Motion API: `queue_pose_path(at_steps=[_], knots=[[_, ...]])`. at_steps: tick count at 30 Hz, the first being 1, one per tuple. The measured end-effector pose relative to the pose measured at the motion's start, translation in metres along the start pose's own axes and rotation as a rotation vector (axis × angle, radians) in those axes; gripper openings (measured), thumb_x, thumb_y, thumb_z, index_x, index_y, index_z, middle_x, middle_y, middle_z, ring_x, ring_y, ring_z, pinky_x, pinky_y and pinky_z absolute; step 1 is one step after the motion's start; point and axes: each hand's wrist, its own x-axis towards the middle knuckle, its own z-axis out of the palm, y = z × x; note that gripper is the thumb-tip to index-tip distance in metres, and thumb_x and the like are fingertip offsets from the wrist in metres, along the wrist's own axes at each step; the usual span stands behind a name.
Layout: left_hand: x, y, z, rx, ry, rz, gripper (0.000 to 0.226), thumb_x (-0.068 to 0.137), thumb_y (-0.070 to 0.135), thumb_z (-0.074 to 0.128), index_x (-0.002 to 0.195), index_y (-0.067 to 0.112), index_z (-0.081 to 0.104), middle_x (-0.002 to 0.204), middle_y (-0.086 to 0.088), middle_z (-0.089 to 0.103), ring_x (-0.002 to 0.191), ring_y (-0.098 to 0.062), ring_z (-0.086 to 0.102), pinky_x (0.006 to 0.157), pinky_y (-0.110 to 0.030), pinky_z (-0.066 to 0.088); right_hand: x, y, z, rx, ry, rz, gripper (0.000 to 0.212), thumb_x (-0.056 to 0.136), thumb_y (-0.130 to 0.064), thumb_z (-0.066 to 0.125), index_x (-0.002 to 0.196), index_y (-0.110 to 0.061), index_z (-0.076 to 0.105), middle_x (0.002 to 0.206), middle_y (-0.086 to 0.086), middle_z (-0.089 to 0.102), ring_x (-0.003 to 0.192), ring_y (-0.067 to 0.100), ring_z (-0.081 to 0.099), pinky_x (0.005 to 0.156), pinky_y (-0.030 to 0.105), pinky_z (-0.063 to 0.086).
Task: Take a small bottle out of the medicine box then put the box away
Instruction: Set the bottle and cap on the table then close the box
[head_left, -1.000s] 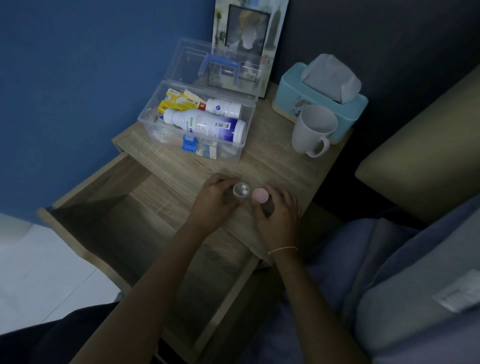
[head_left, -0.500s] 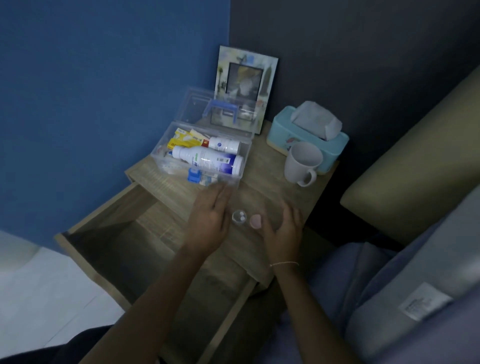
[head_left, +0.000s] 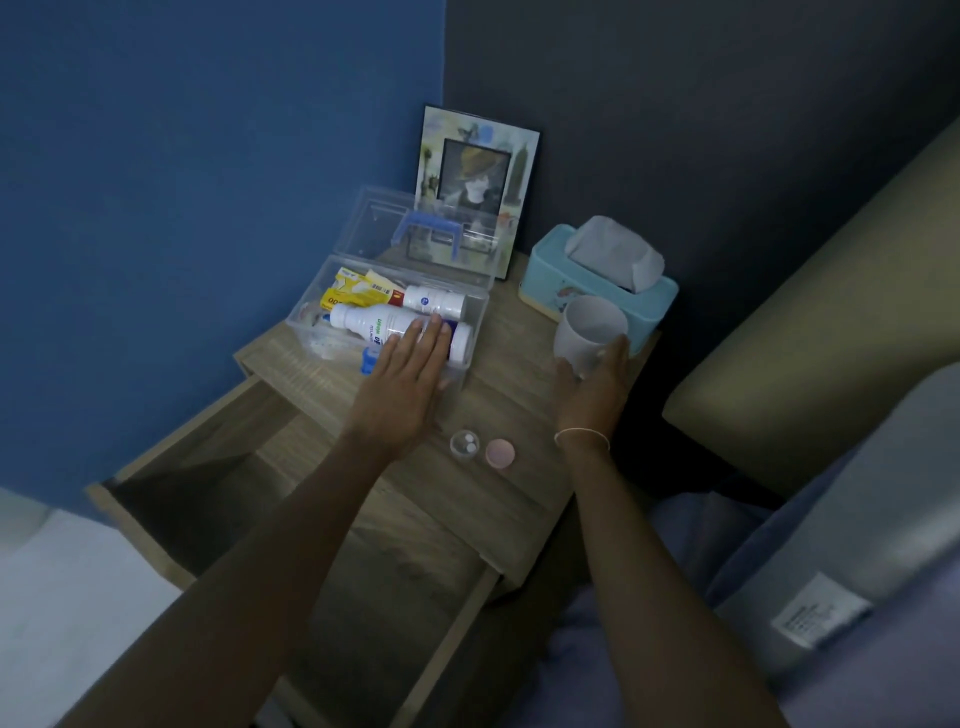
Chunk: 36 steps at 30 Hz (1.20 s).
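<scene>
The clear plastic medicine box (head_left: 480, 317) stands open at the back left of the nightstand, its lid with a blue handle tipped up behind. Inside lie two white bottles (head_left: 363, 325) and yellow packets. My left hand (head_left: 402, 387) is flat and open, its fingers over the box's front edge and the large bottle. A small clear bottle (head_left: 464, 445) holding white pills stands uncapped near the front edge, its pink cap (head_left: 500, 453) lying beside it. My right hand (head_left: 592, 384) reaches to the base of the white mug (head_left: 589, 332), fingers around its handle side.
The nightstand (head_left: 514, 364) has its drawer (head_left: 249, 493) pulled open on the left, showing nothing inside. A picture frame (head_left: 475, 166) leans on the wall behind the box. A teal tissue box (head_left: 597, 280) sits behind the mug. A bed lies to the right.
Both hands left the small bottle and cap. The left hand moved forward onto the medicine box. The right hand moved up to the mug.
</scene>
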Motion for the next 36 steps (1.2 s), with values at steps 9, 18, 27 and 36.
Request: queue_pose_path(at_steps=[9,18,27,36], knots=[[0.001,-0.001,0.005,-0.034,-0.018,-0.023,0.058,0.102,0.032,0.023,0.150,0.010,-0.002,0.161,-0.009,-0.004,0.148,-0.023,-0.007,0.121,-0.041,-0.002,0.020,-0.001,-0.010,0.132,0.086,0.115,0.029,0.085,-0.014,0.067,0.110,0.000,0.064,0.116,0.017,0.068,0.109,0.028,0.063,0.089,0.033,0.051],[0.000,-0.001,0.003,-0.058,-0.022,-0.019,0.058,0.102,0.032,0.023,0.150,0.010,-0.001,0.161,-0.008,-0.004,0.148,-0.023,-0.007,0.121,-0.041,-0.002,0.003,-0.002,-0.015,0.205,0.071,0.136,0.030,0.086,-0.015,0.068,0.114,-0.004,0.068,0.110,0.013,0.071,0.102,0.023,0.066,0.090,0.034,0.054],[-0.015,0.006,0.007,-0.082,0.027,-0.016,0.058,0.102,0.025,0.031,0.150,0.006,0.005,0.160,-0.011,0.002,0.148,-0.025,0.000,0.121,-0.039,0.002,-0.045,0.007,-0.024,0.216,-0.061,0.028,0.045,0.088,-0.015,0.066,0.132,-0.009,0.057,0.116,0.010,0.070,0.105,0.015,0.063,0.092,0.025,0.049],[-0.030,0.017,0.014,-0.127,-0.008,-0.056,0.059,0.101,0.027,0.029,0.150,0.007,0.003,0.161,-0.012,-0.001,0.148,-0.025,-0.003,0.121,-0.039,0.003,-0.078,0.009,-0.024,0.201,-0.090,-0.056,0.048,0.084,-0.016,0.071,0.130,-0.010,0.058,0.115,0.012,0.071,0.105,0.021,0.067,0.095,0.031,0.051]])
